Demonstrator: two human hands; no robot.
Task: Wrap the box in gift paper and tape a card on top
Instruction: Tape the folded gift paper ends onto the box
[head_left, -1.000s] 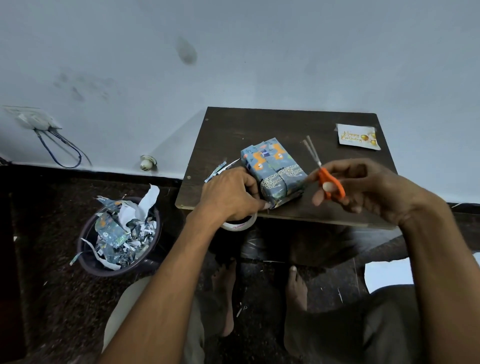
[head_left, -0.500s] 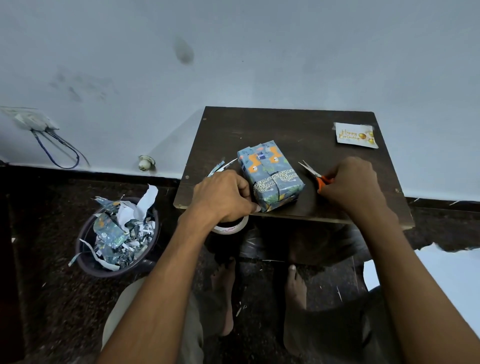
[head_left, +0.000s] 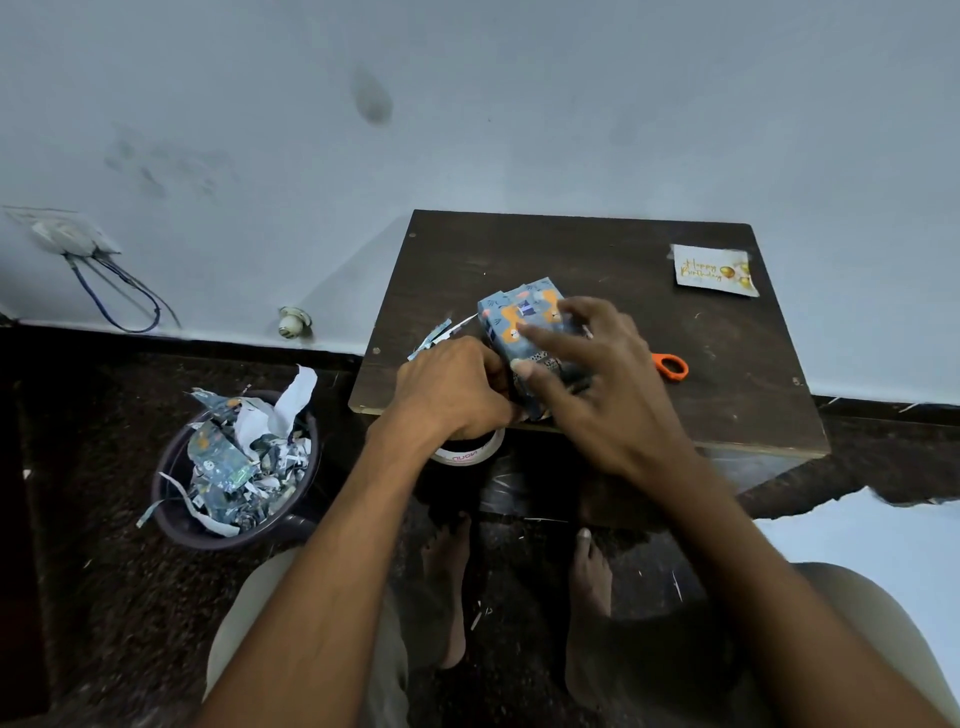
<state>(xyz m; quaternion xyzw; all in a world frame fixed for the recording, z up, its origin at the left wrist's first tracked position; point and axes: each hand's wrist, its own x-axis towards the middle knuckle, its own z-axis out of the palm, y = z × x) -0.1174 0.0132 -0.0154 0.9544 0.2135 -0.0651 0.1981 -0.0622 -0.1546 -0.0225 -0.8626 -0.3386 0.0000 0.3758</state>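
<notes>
The box (head_left: 511, 312), wrapped in blue paper with orange animal prints, sits near the front edge of the small dark table (head_left: 597, 249). My right hand (head_left: 602, 384) lies over the box with fingers spread and fairly straight, the thumb against its near left side. My left hand (head_left: 452, 389) is curled at the box's near left corner and grips a roll of clear tape (head_left: 470, 452), which hangs below the table edge. A white "Happy Birthday" card (head_left: 714, 270) lies at the table's back right corner.
Orange-handled scissors (head_left: 671, 365) lie on the table right of my right hand. Paper scraps (head_left: 434, 338) lie left of the box. A dark bin (head_left: 234, 467) full of paper offcuts stands on the floor at left. My bare feet are under the table.
My right hand set the scissors down on the table and moved left onto the box. My left hand stayed at the box's corner with the tape roll.
</notes>
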